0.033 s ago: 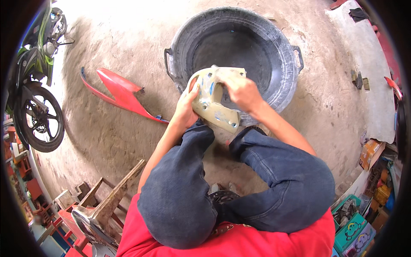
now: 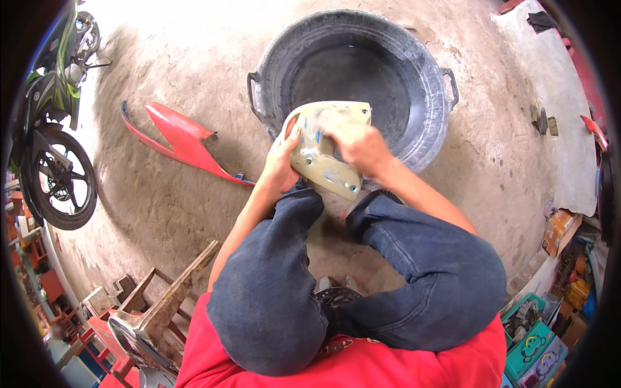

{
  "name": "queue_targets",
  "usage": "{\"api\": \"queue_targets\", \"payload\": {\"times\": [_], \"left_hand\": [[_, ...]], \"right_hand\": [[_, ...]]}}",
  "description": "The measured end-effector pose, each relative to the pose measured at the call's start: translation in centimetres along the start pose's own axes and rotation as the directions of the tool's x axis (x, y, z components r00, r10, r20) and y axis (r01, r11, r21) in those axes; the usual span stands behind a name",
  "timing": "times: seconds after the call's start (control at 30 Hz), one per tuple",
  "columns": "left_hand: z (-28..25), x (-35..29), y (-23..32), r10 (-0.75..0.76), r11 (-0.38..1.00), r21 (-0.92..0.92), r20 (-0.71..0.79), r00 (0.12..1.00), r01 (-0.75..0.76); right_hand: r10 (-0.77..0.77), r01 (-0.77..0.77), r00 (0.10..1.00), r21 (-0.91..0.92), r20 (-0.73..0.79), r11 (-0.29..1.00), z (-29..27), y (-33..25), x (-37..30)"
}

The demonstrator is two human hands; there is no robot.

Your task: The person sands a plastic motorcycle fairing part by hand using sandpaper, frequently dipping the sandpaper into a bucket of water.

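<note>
I am squatting with my knees in dark jeans in front of me. A cream plastic motorcycle body panel (image 2: pixel 326 169), scuffed and with small blue marks, is held tilted just above my knees. My left hand (image 2: pixel 281 161) grips its left edge, thumb on the face. My right hand (image 2: pixel 359 149) is closed over its upper right part, fingers curled on the surface. Whether something small lies under those fingers is hidden. Right behind the panel stands a large dark round basin (image 2: pixel 430 77) with two handles.
A red fairing piece (image 2: pixel 181 139) lies on the dirt floor to my left. A green and black motorcycle (image 2: pixel 52 129) stands at the far left. A wooden stool (image 2: pixel 162 304) is at my lower left, coloured boxes (image 2: pixel 537 343) at lower right, a concrete slab (image 2: pixel 563 97) at right.
</note>
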State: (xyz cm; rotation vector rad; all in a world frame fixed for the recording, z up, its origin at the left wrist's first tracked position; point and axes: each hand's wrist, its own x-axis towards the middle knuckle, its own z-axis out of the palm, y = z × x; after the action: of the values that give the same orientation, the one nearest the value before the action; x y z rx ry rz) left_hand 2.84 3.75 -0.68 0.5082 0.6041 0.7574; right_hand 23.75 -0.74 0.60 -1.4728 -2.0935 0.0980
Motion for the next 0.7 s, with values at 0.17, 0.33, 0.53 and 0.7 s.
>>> {"api": "queue_targets", "payload": {"times": [0.17, 0.33, 0.53, 0.7], "left_hand": [[-0.1, 0.2, -0.1, -0.013, 1.0, 0.011, 0.022, 1.0, 0.013], [-0.7, 0.1, -0.1, -0.004, 1.0, -0.004, 0.002, 1.0, 0.004], [0.3, 0.6, -0.3, -0.009, 1.0, 0.022, 0.002, 1.0, 0.009], [-0.8, -0.1, -0.2, 0.005, 1.0, -0.018, 0.021, 1.0, -0.005]], "right_hand": [[0.01, -0.015, 0.995, 0.043, 0.104, 0.999, -1.5, 0.5, 0.8], [-0.138, 0.139, 0.989, -0.009, 0.05, 0.99, 0.1, -1.9, 0.4], [0.067, -0.068, 0.998, 0.03, 0.017, 0.997, -0.7, 2.1, 0.8], [-0.182, 0.182, 0.983, 0.067, -0.003, 0.981, -0.8, -2.2, 0.3]]}}
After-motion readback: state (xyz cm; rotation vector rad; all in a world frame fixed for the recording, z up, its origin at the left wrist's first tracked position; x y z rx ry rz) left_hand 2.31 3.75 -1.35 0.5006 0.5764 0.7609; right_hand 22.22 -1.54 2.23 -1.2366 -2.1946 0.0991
